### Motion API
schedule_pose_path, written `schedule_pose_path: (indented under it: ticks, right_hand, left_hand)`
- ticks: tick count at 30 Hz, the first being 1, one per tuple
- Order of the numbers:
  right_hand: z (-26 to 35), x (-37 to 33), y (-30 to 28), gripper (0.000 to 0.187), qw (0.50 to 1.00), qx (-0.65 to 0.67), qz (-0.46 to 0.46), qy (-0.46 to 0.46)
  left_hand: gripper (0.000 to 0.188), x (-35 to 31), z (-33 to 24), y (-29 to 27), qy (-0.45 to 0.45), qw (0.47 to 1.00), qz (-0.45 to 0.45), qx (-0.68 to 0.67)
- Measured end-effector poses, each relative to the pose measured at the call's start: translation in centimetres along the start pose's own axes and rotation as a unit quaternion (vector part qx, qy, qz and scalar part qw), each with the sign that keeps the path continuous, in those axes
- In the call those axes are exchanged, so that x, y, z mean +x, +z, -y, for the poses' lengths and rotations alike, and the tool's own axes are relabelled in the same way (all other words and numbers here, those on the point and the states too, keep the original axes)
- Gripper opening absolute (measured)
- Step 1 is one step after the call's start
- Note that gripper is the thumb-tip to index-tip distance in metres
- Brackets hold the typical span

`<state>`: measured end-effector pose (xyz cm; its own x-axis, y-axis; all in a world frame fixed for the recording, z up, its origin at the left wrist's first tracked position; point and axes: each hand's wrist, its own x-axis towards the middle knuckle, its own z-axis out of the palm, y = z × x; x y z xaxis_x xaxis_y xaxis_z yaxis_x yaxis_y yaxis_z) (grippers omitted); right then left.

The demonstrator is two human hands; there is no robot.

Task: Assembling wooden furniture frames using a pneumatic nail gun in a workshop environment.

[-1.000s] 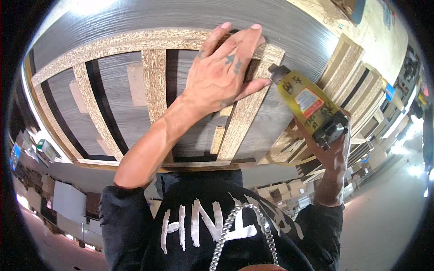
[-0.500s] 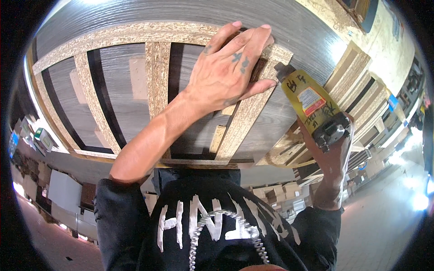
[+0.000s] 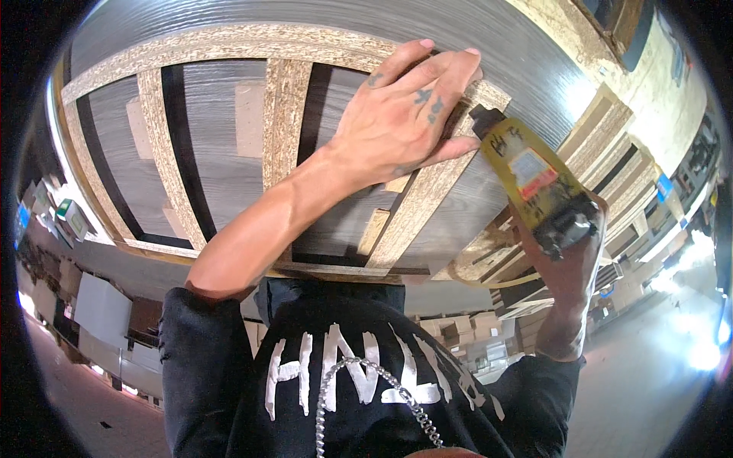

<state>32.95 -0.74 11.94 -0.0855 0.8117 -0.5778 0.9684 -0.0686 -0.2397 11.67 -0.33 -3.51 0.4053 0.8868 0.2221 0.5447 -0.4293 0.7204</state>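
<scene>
Left hand [image 3: 397, 122] open, pressed flat on the chipboard slat [image 3: 427, 198] at the frame's right end; right hand [image 3: 569, 263] gripping a yellow nail gun [image 3: 531, 179], nose touching that slat. Probably mid-fastening; next, steady aim clear of fingers.

Grey wood-grain panel [image 3: 229, 164] under a chipboard strip frame [image 3: 286, 107].

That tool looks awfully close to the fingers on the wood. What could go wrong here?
The left hand lies flat on a chipboard slat of the frame, and the nose of the yellow tool in the right hand sits right beside its fingers; a slip could hurt them. The slat could also shift if the pressing hand eases. The tool is held at an angle, so it may meet the slat crookedly.
</scene>
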Motion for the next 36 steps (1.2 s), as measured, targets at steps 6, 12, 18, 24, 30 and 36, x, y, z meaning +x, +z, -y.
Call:
schedule_pose_path:
  ticks: [6, 12, 18, 24, 30, 36]
  right_hand:
    - [2.3, 0.8, -0.4, 0.061, 0.992, 0.023, 0.064, 0.107]
    - [3.0, 0.3, -0.9, 0.056, 0.988, 0.079, 0.085, 0.101]
    - [1.0, -10.9, 3.6, 0.033, 0.974, 0.161, -0.125, 0.101]
    - [-1.3, -13.6, 11.9, 0.051, 0.96, 0.159, -0.178, 0.146]
    - [-4.4, -9.3, 16.8, 0.071, 0.953, -0.064, -0.294, 0.04]
    - [-2.4, -19.5, 23.7, 0.038, 0.92, 0.281, -0.269, -0.037]
  left_hand:
    - [0.083, 0.1, -0.1, -0.2, -0.012, 1.0, 0.009, -0.017]
    - [0.088, 0.2, 0.1, -0.8, 0.024, 0.999, 0.021, 0.04]
    - [0.096, -3.4, -2.6, -1.0, -0.021, 0.992, 0.088, 0.086]
    - [0.072, -17.1, -9.8, -1.1, 0.011, 0.978, 0.192, 0.078]
    - [0.061, -19.9, -9.8, 0.1, 0.036, 0.975, 0.147, 0.163]
    - [0.046, -20.9, -10.0, -2.2, 0.003, 0.981, 0.046, 0.188]
